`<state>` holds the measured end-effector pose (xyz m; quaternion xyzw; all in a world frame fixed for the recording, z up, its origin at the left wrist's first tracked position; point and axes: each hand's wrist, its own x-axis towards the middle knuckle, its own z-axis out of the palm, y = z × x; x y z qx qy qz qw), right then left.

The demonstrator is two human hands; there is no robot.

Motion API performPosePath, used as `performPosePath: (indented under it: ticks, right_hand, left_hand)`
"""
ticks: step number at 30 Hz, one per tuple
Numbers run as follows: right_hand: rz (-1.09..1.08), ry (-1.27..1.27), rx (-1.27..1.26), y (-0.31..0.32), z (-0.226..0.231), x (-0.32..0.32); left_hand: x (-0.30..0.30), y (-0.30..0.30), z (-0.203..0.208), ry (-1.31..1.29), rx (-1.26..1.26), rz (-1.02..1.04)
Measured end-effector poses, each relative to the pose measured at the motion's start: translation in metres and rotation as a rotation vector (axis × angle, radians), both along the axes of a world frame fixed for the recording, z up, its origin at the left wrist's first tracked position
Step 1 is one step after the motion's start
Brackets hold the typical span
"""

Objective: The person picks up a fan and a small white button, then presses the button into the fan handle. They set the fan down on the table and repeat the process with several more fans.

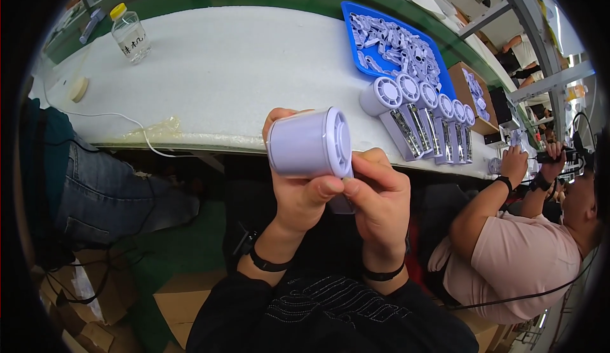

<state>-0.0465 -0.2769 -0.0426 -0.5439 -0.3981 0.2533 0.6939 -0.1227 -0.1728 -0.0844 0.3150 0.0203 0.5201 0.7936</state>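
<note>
My left hand wraps around a pale lilac round fan housing, holding it on its side with the slotted face turned right. My right hand grips the lower right part of the same piece, thumb against my left thumb, pinching a small pale part under the housing. Both hands hover in front of the white table's edge. Each wrist wears a black band.
A row of several finished lilac fans lies at the table's right edge beside a blue tray of small pale parts. A yellow-capped clear bottle stands far left. A seated person in a pink shirt works at right; jeans-clad legs at left.
</note>
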Motion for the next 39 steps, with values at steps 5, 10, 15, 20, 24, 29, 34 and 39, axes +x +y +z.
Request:
performPosePath:
  ticks: [5,10,15,20,24,29,34,39]
  right_hand:
    - [-0.156,-0.017,0.066,0.001,-0.011,-0.015]
    - [-0.262,0.078,0.046,-0.003,-0.012,-0.021]
    - [-0.299,0.026,0.096,0.001,-0.018,-0.020]
    - [-0.207,-0.389,0.035,0.003,-0.001,0.005]
    - [-0.054,-0.707,-0.063,0.006,0.017,0.021]
    - [-0.095,-0.896,-0.006,0.008,0.012,0.016]
    - [-0.191,-0.862,-0.104,0.005,0.002,0.006]
    - [-0.257,-0.856,-0.158,0.008,-0.001,-0.001]
  left_hand:
    - [0.002,-0.005,0.002,0.047,-0.052,-0.009]
    - [0.008,-0.011,0.005,0.091,-0.077,0.126]
    - [0.009,-0.008,-0.004,-0.001,-0.148,-0.070]
    - [0.002,-0.016,0.012,-0.025,-0.124,0.057]
    - [-0.007,-0.009,0.018,0.023,-0.081,-0.017]
    - [0.000,-0.009,0.011,-0.004,-0.063,0.044]
    - [-0.002,-0.008,0.009,0.065,-0.036,0.018]
    - [0.002,-0.004,0.006,0.063,-0.074,-0.006]
